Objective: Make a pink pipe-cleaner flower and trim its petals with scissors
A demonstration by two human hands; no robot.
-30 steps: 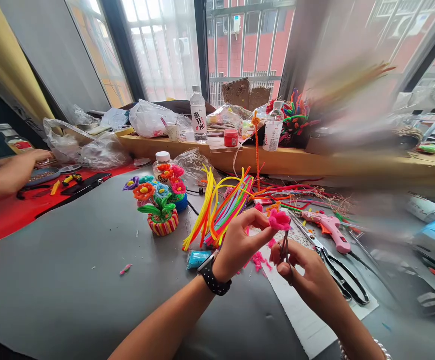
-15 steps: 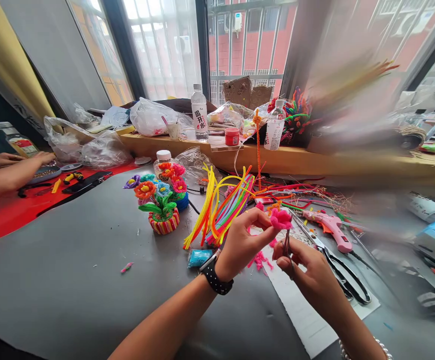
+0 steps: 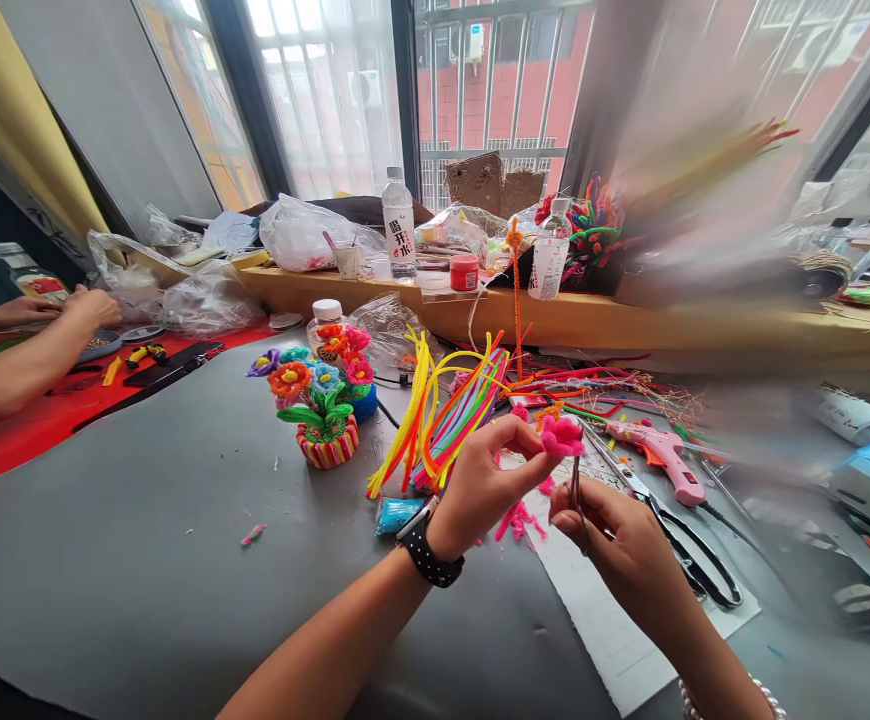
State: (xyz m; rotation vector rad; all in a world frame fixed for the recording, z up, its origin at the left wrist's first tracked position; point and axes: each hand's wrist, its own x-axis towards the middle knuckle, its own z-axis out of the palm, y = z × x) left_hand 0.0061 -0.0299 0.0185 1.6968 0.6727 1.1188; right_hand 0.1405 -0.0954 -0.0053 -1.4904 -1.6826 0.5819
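Between thumb and forefinger, my left hand (image 3: 491, 480) pinches a fuzzy pink flower (image 3: 561, 437). My right hand (image 3: 615, 530) grips a small pair of scissors (image 3: 576, 495), whose tips point up at the flower's underside. Whether the blades are apart or closed is too small to tell. Pink fuzzy scraps (image 3: 519, 522) lie under my hands by a white sheet (image 3: 592, 620). Left of my left hand are a bundle of coloured pipe cleaners (image 3: 435, 410) and a blue packet (image 3: 397, 516). A striped pot of pipe-cleaner flowers (image 3: 328, 443) stands farther left.
Large scissors (image 3: 694, 560) and a pink glue gun (image 3: 664, 460) lie right of my right hand. Bottles, including a water bottle (image 3: 399, 230), and plastic bags (image 3: 315, 235) line the ledge behind. Another person's hands (image 3: 82, 315) work over a red mat (image 3: 0, 455) at far left.
My hands stay almost in place, the small scissors shifting slightly beneath the pink flower. At the far left, the other person's hands have lifted and moved.
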